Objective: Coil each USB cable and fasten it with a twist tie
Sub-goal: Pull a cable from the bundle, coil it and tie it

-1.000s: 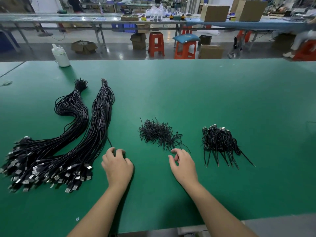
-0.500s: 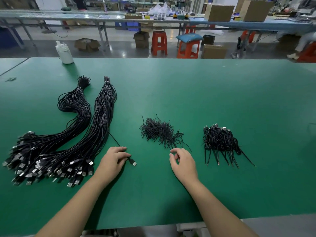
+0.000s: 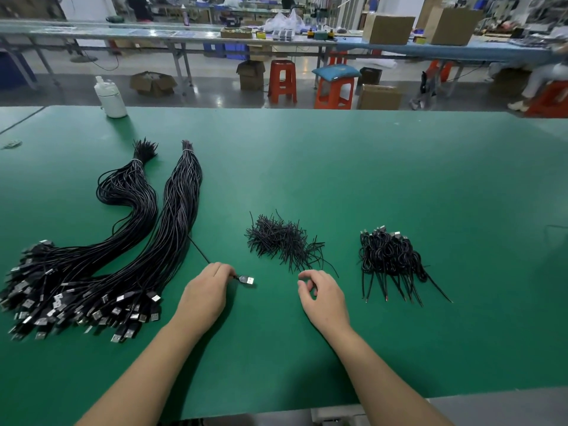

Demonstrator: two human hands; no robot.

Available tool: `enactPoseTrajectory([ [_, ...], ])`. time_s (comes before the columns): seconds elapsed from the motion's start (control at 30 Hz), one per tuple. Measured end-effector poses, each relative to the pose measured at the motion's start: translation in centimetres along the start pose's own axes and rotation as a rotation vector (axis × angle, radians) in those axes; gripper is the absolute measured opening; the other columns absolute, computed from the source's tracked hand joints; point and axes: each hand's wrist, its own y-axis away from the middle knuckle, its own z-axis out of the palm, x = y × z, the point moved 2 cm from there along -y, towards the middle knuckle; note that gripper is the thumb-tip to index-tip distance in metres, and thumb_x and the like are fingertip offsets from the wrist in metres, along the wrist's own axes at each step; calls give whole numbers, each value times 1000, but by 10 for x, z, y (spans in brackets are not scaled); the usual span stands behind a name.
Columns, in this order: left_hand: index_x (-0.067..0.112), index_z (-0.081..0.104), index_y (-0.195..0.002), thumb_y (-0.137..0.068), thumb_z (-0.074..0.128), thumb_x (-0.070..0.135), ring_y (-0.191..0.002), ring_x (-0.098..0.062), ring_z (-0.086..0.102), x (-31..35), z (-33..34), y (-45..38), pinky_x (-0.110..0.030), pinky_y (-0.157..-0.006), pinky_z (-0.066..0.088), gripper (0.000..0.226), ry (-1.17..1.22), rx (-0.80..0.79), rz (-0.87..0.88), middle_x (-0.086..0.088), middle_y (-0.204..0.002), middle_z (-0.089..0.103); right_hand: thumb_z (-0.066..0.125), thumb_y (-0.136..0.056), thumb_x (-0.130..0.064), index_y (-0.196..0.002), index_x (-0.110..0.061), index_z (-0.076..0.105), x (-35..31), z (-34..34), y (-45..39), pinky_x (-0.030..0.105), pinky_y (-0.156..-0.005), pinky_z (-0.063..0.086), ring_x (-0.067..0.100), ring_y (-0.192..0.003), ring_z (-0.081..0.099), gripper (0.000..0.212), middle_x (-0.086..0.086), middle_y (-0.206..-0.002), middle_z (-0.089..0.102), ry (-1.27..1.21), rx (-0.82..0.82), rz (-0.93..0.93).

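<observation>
Black cable (image 3: 199, 252) pinched near its plug (image 3: 246, 279) by the left hand (image 3: 204, 295) should slide clear of the bundle (image 3: 166, 229) slowly, while the right hand (image 3: 322, 298), loosely curled and empty, waits by the ties (image 3: 281, 241).

One blk USB cable (image 3: 199, 252) pulled from bundle (image 3: 172, 216), plug prob. metal-tipped.

Two bare forearms entered from the 6 o'clock edge, the left from about 7 o'clock and the right from about 5 o'clock. No sleeve showed on either arm up to the frame edge. The left hand (image 3: 205, 295) and right hand (image 3: 324, 298) were ungloved, with no ring, watch or band showing on fingers (image 3: 302, 275) or wrists. Nails appeared short and unpainted where they could be made out.
</observation>
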Motion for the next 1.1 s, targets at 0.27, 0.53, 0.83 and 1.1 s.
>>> enactPoseTrajectory([
  [0.27, 23, 60, -100, -96, 58, 16, -69, -22, 63, 73, 7, 14, -32, -60, 46, 8, 204, -14, -52, 6, -92, 64, 54, -97, -30, -106, -35, 63, -3, -1, 1, 14, -71, 35, -6, -85, 50, 14, -17, -80, 55, -23, -10, 8],
  [0.53, 22, 52, -94, -101, 44, 5, -84, -5, 63, 125, 28, 41, -11, -75, 44, 19, 749, 18, -276, 3, -90, 65, 52, -97, -19, -107, -28, 68, -5, -5, 0, 24, -78, 42, 0, -87, 51, 21, -20, -89, 56, 14, -18, -24],
  [0.83, 1, 57, -106, -104, 45, 8, -106, -7, 66, 102, 38, 22, -25, -88, 54, 14, 1380, -88, -764, -10, -124, 60, 54, -88, -39, -106, -39, 74, -15, 2, 13, 18, -91, 29, 4, -102, 43, 27, -18, -101, 51, 15, -140, -106],
  [1.1, 11, 71, -95, -100, 55, 19, -111, -20, 64, 100, 32, 27, -38, -102, 46, 19, 1512, -135, -706, -11, -112, 70, 61, -97, -32, -105, -23, 75, -33, 15, 27, 31, -101, 34, 8, -112, 48, 19, -18, -112, 61, -135, -143, -96],
])
